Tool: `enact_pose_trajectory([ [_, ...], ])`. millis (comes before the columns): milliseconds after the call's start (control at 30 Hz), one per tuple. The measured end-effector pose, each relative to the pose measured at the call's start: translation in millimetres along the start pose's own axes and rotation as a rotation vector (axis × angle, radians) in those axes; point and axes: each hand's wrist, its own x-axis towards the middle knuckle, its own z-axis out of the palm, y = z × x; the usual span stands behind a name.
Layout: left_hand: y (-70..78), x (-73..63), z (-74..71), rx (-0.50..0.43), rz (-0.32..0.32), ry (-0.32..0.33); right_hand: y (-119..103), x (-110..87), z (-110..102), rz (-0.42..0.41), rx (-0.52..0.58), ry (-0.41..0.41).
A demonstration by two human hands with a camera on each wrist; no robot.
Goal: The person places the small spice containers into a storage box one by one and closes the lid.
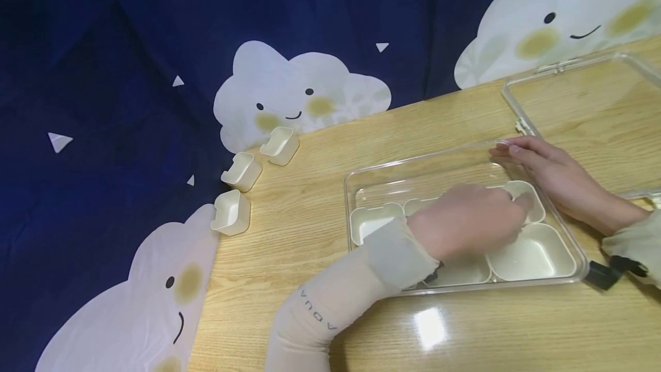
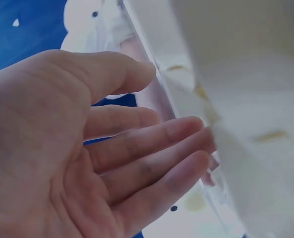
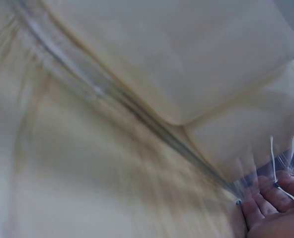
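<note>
Pale sleeve (image 1: 356, 271) right up close, in from 7 o'clock, with the left hand (image 1: 470, 220) at the end of it, smack over the clear box (image 1: 423, 168). Pretty blurred from above, but loose in the left-wrist view: fingers mostly straight, thumb well off them, nothing pinched. Fingertips near the small cream cup (image 1: 536, 205), inside the box at about 3 o'clock, next to the bigger cream tray (image 1: 532, 254) at 4. Right hand (image 1: 558, 171) wrapped round the box corner at 2 o'clock, looks like a steadying hold; can't tell how firm.

Tips for working that small cup: keep the corner braced, go slow, press evenly on both sides rather than one edge, or risk tipping it against the tray. Check for a level rim before moving on. Spare notched cups (image 1: 232, 212), three of them, off at 9 to 10 o'clock, well apart from the box. Clear lid-like piece (image 1: 563, 65) further out at 2, so mind the right wrist.
</note>
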Motion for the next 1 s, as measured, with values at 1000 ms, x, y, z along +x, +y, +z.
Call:
enact_pose_trajectory([
  [1000,-73.9,-75.4,19.0,-0.132,-0.175,0.427,0.4,0.5,0.0,0.022,-0.091,0.018],
])
